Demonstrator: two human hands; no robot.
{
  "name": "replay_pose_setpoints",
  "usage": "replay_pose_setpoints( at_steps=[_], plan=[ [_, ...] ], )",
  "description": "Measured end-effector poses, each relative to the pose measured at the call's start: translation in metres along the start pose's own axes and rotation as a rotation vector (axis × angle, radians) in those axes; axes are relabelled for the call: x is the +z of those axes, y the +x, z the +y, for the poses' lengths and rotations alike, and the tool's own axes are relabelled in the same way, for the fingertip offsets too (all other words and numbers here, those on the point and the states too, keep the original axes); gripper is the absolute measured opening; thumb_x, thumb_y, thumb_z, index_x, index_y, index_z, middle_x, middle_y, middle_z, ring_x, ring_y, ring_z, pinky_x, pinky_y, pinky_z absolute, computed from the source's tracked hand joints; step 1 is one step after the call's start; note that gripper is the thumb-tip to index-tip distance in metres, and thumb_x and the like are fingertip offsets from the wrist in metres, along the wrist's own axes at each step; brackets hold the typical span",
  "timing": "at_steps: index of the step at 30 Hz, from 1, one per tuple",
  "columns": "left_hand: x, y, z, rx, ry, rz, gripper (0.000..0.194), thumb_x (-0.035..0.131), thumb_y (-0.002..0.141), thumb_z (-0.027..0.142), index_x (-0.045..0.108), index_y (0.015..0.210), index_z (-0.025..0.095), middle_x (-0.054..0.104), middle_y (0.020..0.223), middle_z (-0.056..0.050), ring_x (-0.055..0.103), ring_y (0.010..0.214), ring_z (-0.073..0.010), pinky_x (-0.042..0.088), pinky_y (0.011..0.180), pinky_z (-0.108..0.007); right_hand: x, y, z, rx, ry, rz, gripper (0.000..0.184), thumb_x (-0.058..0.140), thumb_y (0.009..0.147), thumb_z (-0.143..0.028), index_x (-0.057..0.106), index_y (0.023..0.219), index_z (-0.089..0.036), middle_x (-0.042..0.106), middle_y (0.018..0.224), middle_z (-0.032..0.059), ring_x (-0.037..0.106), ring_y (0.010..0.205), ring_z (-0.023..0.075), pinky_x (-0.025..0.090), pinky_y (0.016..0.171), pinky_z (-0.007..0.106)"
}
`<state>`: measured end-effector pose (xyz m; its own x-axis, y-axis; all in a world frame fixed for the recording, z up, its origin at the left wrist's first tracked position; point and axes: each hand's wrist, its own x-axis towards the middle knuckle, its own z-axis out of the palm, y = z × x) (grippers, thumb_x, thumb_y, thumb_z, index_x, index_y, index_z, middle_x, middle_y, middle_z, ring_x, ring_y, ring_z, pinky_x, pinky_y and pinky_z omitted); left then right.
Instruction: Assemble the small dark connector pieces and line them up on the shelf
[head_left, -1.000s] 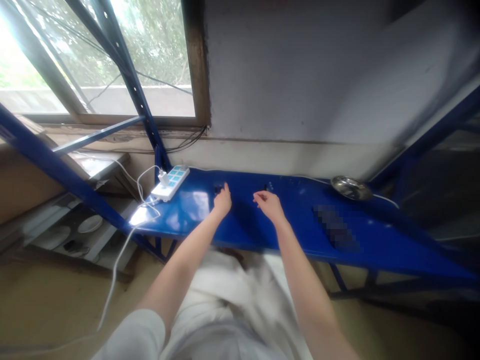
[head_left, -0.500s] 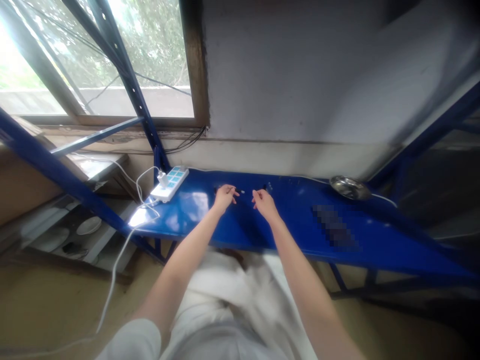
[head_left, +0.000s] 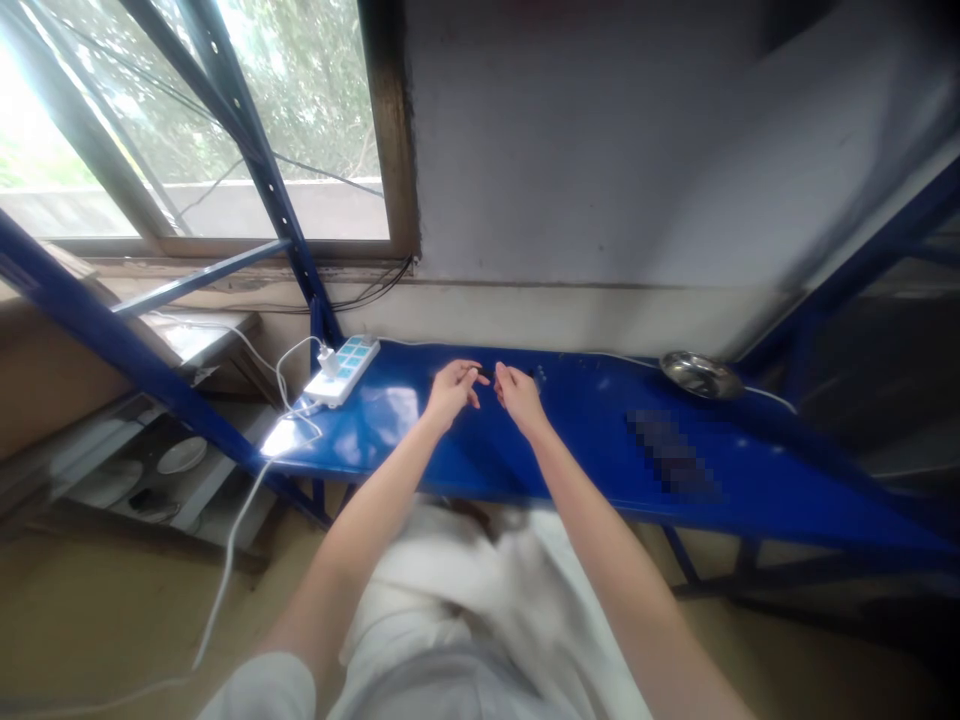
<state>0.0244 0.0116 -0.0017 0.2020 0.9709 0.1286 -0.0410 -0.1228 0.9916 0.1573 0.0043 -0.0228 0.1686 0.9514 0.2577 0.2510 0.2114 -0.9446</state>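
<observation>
Over the blue table [head_left: 585, 440], my left hand [head_left: 452, 392] is closed in a pinch on a small, thin dark object [head_left: 486, 373]; its exact kind is too small to make out. My right hand [head_left: 517, 393] is also closed, its fingertips at the right end of this object. Whether the right fingers hold something of their own is hidden. Just beyond the right hand, a few tiny clear pieces [head_left: 540, 374] lie on the table.
A white power strip [head_left: 343, 372] with a plug and white cable sits on the table's left end. A shiny metal bowl-like item [head_left: 700, 375] stands at the right back, near a pixelated dark patch [head_left: 671, 455]. Blue rack posts [head_left: 274, 185] rise on both sides.
My right hand has moved left and slightly up, closing the gap to the left hand. Its fingertips now meet the dark object's end, where a pale tip showed before.
</observation>
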Motion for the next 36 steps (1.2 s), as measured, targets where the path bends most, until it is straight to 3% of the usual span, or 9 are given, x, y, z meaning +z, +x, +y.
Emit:
replay_pose_setpoints(
  at_steps=[12, 23, 28, 33, 36],
  plan=[
    [-0.002, 0.001, -0.003, 0.027, -0.004, 0.029, 0.022, 0.05, 0.083, 0.035, 0.049, 0.083, 0.014, 0.062, 0.068, -0.001, 0.048, 0.037, -0.0037, 0.033, 0.039, -0.016, -0.005, -0.005, -0.01, -0.095, -0.131, 0.001, 0.044, 0.039, 0.08, -0.059, 0.044, 0.062, -0.02, 0.045, 0.054, -0.0036, 0.04, 0.05, 0.0095, 0.034, 0.051, 0.023],
    [-0.007, 0.003, 0.001, 0.03, 0.046, 0.145, 0.028, 0.051, 0.081, 0.042, 0.051, 0.079, 0.014, 0.061, 0.062, 0.0, 0.046, 0.036, -0.0039, 0.033, 0.039, -0.017, -0.013, -0.001, -0.002, -0.129, -0.027, -0.094, 0.028, 0.051, 0.076, -0.046, 0.05, 0.086, -0.02, 0.056, 0.078, -0.0007, 0.047, 0.052, 0.0075, 0.041, 0.052, 0.023],
    [-0.007, 0.003, 0.003, 0.057, 0.055, 0.144, 0.029, 0.055, 0.078, 0.043, 0.053, 0.078, 0.014, 0.06, 0.062, 0.0, 0.046, 0.037, -0.0034, 0.033, 0.04, -0.016, -0.016, -0.004, -0.009, -0.151, -0.144, -0.124, 0.031, 0.052, 0.076, -0.041, 0.057, 0.098, -0.02, 0.061, 0.086, 0.0025, 0.049, 0.056, 0.0092, 0.044, 0.056, 0.025],
    [-0.006, 0.004, 0.001, 0.065, 0.041, 0.129, 0.031, 0.059, 0.075, 0.043, 0.055, 0.082, 0.013, 0.062, 0.064, -0.001, 0.046, 0.038, -0.0035, 0.034, 0.04, -0.017, -0.016, -0.005, -0.015, -0.171, -0.24, -0.125, 0.026, 0.051, 0.078, -0.037, 0.063, 0.092, -0.019, 0.063, 0.081, 0.0041, 0.053, 0.061, 0.0121, 0.045, 0.062, 0.027],
    [-0.004, 0.003, 0.0, 0.08, 0.033, 0.061, 0.03, 0.063, 0.072, 0.036, 0.057, 0.089, 0.012, 0.064, 0.069, -0.002, 0.047, 0.039, -0.0033, 0.036, 0.041, -0.017, -0.016, -0.003, -0.011, -0.184, -0.263, -0.115, 0.025, 0.051, 0.078, -0.033, 0.063, 0.093, -0.018, 0.064, 0.084, 0.0052, 0.055, 0.065, 0.0131, 0.045, 0.065, 0.029]
  ],
)
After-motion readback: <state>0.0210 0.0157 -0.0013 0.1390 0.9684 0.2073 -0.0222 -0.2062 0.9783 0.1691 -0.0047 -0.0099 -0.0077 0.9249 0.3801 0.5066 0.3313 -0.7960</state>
